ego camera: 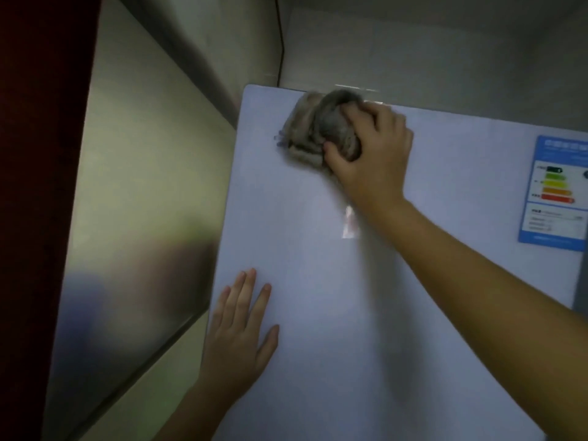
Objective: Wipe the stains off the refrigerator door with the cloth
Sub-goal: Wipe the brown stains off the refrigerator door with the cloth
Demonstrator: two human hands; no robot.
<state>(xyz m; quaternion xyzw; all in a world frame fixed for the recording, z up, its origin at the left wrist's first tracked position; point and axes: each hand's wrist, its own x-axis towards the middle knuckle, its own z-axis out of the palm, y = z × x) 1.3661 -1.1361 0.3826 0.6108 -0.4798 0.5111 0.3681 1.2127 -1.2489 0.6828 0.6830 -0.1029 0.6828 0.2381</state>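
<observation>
Fuzzy grey cloth (321, 128), smooth glossy refrigerator door (318, 313)

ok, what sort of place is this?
Likely a home kitchen: a pale refrigerator door bearing an energy label, a brushed-metal panel beside it, and the right hand pressing a grey cloth near the door's top edge.

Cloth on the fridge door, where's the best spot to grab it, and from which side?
Grab the cloth by its bunched, raised hump on the right, coming from the lower right, as the right hand does with its fingers curled over it. The left part lies in flat folds against the door, so it probably gives little to pinch but makes a broad face for wiping.
</observation>
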